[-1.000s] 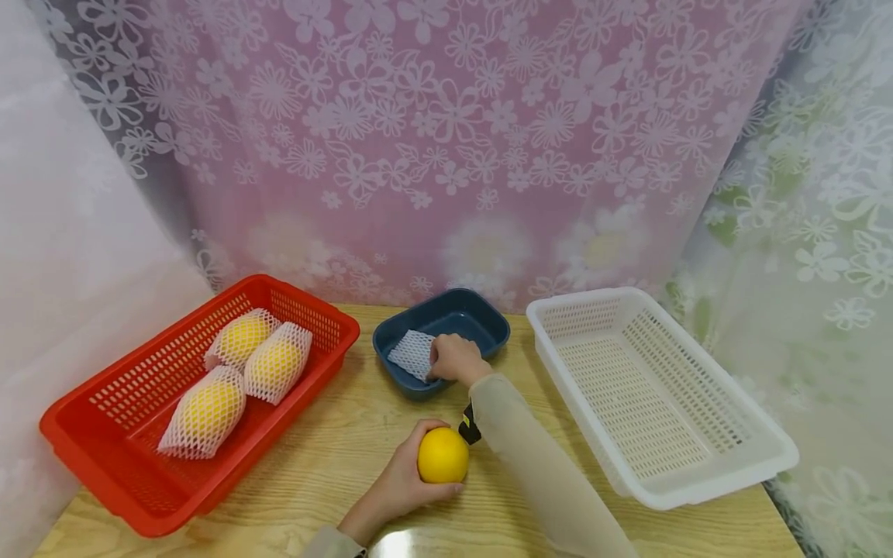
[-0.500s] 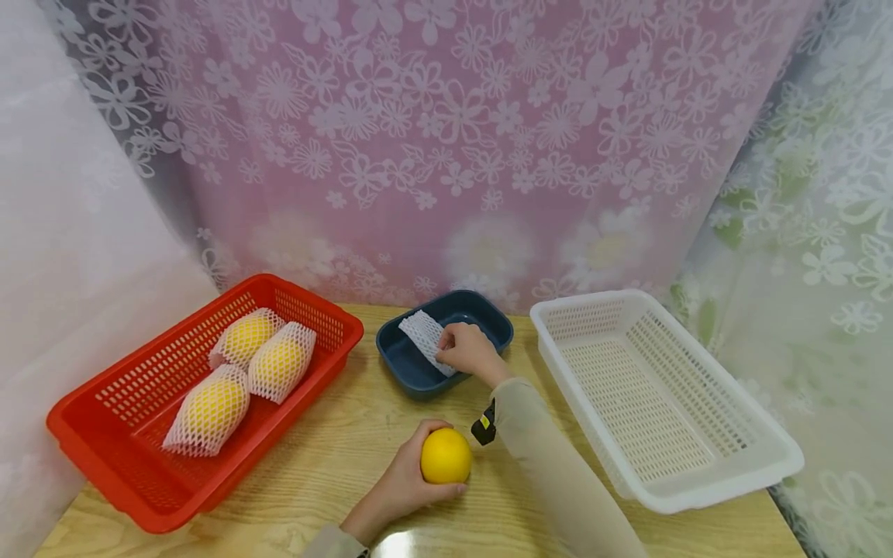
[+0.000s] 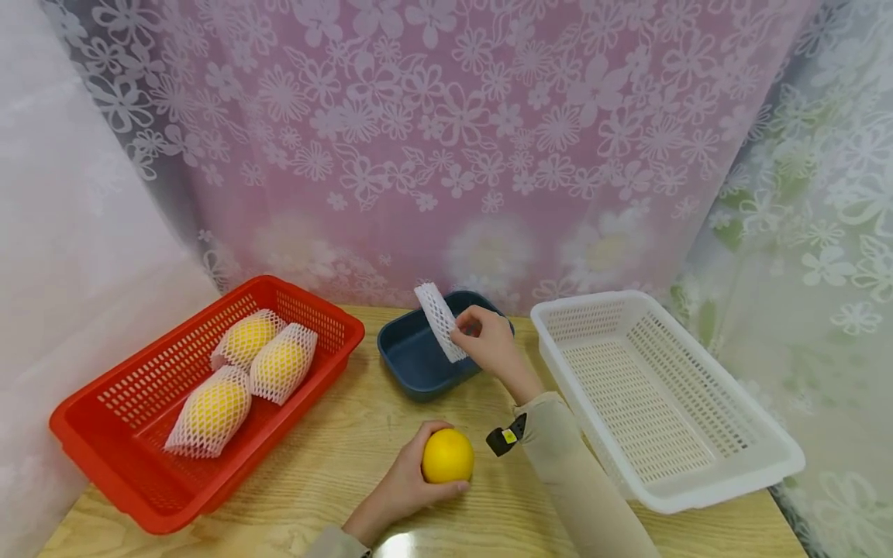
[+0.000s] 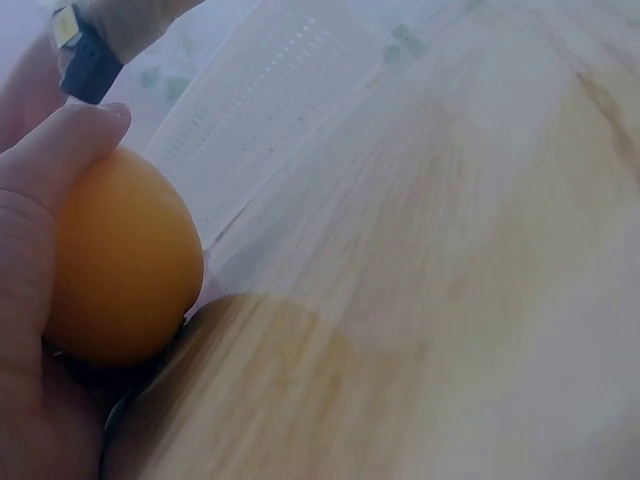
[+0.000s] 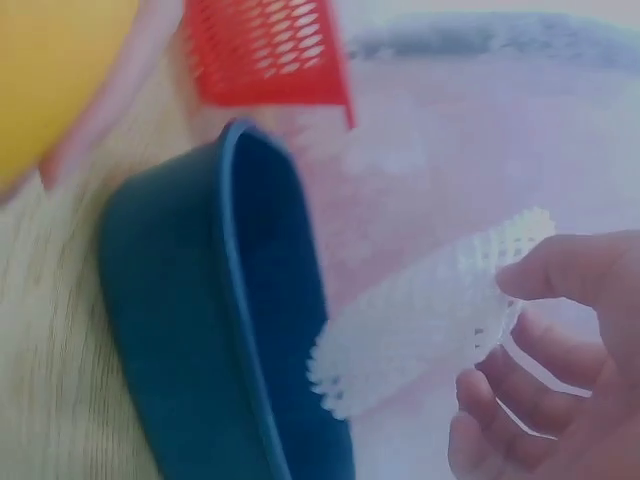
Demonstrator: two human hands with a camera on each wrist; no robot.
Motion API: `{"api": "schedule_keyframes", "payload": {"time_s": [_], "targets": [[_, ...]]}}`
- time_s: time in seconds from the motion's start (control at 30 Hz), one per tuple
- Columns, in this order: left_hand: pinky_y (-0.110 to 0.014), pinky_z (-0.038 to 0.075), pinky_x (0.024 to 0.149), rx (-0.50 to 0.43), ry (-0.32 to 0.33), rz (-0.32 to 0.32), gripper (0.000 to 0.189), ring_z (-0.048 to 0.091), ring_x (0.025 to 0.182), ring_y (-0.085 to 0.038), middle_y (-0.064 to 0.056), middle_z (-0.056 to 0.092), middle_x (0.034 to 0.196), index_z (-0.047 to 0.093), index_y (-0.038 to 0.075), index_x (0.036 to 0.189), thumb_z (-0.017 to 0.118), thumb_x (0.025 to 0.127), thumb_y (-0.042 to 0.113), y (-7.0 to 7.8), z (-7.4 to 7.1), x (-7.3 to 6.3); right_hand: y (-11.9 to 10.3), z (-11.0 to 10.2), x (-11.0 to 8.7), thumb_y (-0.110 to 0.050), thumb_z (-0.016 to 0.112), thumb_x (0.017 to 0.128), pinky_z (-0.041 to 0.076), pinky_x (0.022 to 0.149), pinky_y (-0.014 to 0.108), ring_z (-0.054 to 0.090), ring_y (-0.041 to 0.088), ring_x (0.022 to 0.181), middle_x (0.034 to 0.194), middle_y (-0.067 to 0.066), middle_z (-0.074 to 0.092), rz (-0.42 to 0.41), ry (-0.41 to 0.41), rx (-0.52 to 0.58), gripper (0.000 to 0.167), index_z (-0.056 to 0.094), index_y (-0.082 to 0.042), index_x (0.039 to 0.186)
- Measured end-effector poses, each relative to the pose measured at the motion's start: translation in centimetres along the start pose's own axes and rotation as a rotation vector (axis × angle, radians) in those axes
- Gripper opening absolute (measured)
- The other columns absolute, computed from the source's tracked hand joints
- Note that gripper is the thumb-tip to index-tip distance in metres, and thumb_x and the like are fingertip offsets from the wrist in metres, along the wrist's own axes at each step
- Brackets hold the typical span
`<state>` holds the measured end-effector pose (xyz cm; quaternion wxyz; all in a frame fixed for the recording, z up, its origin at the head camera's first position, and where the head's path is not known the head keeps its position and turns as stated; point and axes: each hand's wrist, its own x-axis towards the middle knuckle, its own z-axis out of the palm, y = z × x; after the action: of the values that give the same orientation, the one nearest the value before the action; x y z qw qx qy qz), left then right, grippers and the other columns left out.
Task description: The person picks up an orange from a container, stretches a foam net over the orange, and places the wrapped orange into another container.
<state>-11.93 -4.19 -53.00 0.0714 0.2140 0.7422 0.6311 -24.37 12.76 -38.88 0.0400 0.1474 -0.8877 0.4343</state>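
Note:
My left hand (image 3: 412, 477) grips a round yellow fruit (image 3: 448, 456), perhaps an orange, low over the wooden table near its front. The left wrist view shows the thumb and fingers curled about the fruit (image 4: 125, 260). A white foam net sleeve (image 3: 439, 322) is pinched between thumb and fingers of my right hand (image 3: 488, 345), above the dark blue basin (image 3: 412, 380). Seen from the right wrist, the sleeve (image 5: 410, 320) slants flat and unfilled over the basin's rim (image 5: 235, 230).
At left, a red basket (image 3: 167, 496) bears three yellow fruits in foam nets (image 3: 209, 411). A white basket (image 3: 628, 403) stands at right. Wooden table (image 3: 335, 457) shows between them, and a pink flowered curtain (image 3: 391, 194) hangs behind.
My right hand has lifted the foam net sleeve up out of the blue basin and moved slightly right with it. My left hand and its fruit have hardly moved.

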Motion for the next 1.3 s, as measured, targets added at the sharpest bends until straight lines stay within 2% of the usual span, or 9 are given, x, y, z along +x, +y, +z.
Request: {"api": "schedule_keyframes", "payload": {"time_s": [0.13, 0.3, 0.47, 0.57, 0.7, 0.87, 1.03, 1.13, 1.3], "targets": [[-0.033, 0.051, 0.084, -0.009, 0.0, 0.002, 0.077, 0.061, 0.099, -0.018, 0.002, 0.059, 0.122, 0.043, 0.013, 0.141, 0.086, 0.078, 0.027, -0.1, 0.1, -0.2, 0.2, -0.5, -1.9, -0.01, 0.071, 0.09, 0.048, 0.068, 0.031, 0.056, 0.022, 0.078, 0.091, 0.008, 0.065, -0.041, 0.047, 0.166, 0.01, 0.065, -0.006, 0.097], [-0.034, 0.049, 0.089, -0.003, 0.001, 0.039, 0.077, 0.06, 0.103, -0.018, 0.003, 0.059, 0.125, 0.045, 0.012, 0.141, 0.086, 0.077, 0.025, -0.4, 0.1, -0.3, 0.8, -0.7, -5.1, -0.002, 0.068, 0.091, 0.051, 0.076, 0.027, 0.059, 0.021, 0.088, 0.095, 0.008, 0.062, -0.077, 0.04, 0.457, 0.012, 0.062, 0.001, 0.101], [-0.035, 0.049, 0.089, -0.013, -0.004, 0.091, 0.076, 0.06, 0.103, -0.019, 0.002, 0.059, 0.124, 0.045, 0.009, 0.14, 0.086, 0.077, 0.023, -0.5, 0.1, -0.3, 2.8, 0.0, -8.0, 0.008, 0.061, 0.091, 0.051, 0.085, 0.026, 0.059, 0.016, 0.096, 0.102, 0.001, 0.061, -0.162, -0.06, 0.807, 0.02, 0.063, -0.006, 0.105], [-0.035, 0.049, 0.09, -0.023, 0.003, 0.123, 0.074, 0.059, 0.105, -0.019, -0.003, 0.059, 0.127, 0.047, 0.009, 0.139, 0.086, 0.078, 0.021, -0.6, 0.1, -0.4, 4.4, 0.7, -9.4, 0.011, 0.056, 0.091, 0.05, 0.092, 0.028, 0.059, 0.015, 0.104, 0.114, 0.001, 0.063, -0.22, -0.137, 0.938, 0.034, 0.063, -0.009, 0.117], [-0.036, 0.049, 0.09, -0.019, 0.013, 0.174, 0.07, 0.059, 0.108, -0.02, -0.005, 0.059, 0.13, 0.05, 0.014, 0.137, 0.086, 0.077, 0.019, -0.6, 0.1, -0.4, 5.8, 1.5, -10.9, 0.012, 0.054, 0.089, 0.048, 0.097, 0.029, 0.057, 0.015, 0.112, 0.125, 0.002, 0.061, -0.25, -0.179, 0.989, 0.046, 0.06, -0.009, 0.129], [-0.035, 0.051, 0.084, -0.026, 0.029, 0.205, 0.066, 0.06, 0.102, -0.019, -0.002, 0.06, 0.125, 0.05, 0.021, 0.135, 0.085, 0.079, 0.017, -0.6, 0.1, -0.4, 6.5, 2.0, -12.3, 0.011, 0.053, 0.087, 0.047, 0.097, 0.029, 0.056, 0.014, 0.111, 0.124, 0.002, 0.061, -0.246, -0.21, 1.048, 0.045, 0.06, -0.008, 0.127], [-0.033, 0.05, 0.084, -0.078, 0.026, 0.21, 0.061, 0.059, 0.101, -0.019, -0.003, 0.06, 0.124, 0.052, 0.019, 0.135, 0.081, 0.082, 0.014, -0.4, 0.0, -0.4, 6.9, 2.5, -13.1, 0.016, 0.047, 0.086, 0.047, 0.097, 0.029, 0.057, 0.014, 0.113, 0.124, 0.002, 0.062, -0.357, -0.283, 1.161, 0.051, 0.058, -0.006, 0.131], [-0.033, 0.049, 0.087, -0.124, 0.02, 0.188, 0.061, 0.058, 0.103, -0.02, -0.004, 0.06, 0.125, 0.052, 0.019, 0.136, 0.08, 0.083, 0.012, -0.4, -0.1, -0.5, 7.1, 2.9, -13.4, 0.019, 0.04, 0.085, 0.047, 0.097, 0.03, 0.056, 0.014, 0.115, 0.127, 0.002, 0.061, -0.402, -0.345, 1.238, 0.057, 0.057, -0.007, 0.134], [-0.032, 0.048, 0.089, -0.205, 0.025, 0.167, 0.057, 0.057, 0.105, -0.018, -0.004, 0.059, 0.124, 0.052, 0.015, 0.132, 0.079, 0.082, 0.008, -0.3, 0.0, -0.6, 7.5, 3.3, -14.1, 0.018, 0.038, 0.084, 0.046, 0.096, 0.028, 0.056, 0.011, 0.115, 0.125, -0.002, 0.062, -0.333, -0.355, 1.25, 0.062, 0.058, -0.015, 0.133]]}}
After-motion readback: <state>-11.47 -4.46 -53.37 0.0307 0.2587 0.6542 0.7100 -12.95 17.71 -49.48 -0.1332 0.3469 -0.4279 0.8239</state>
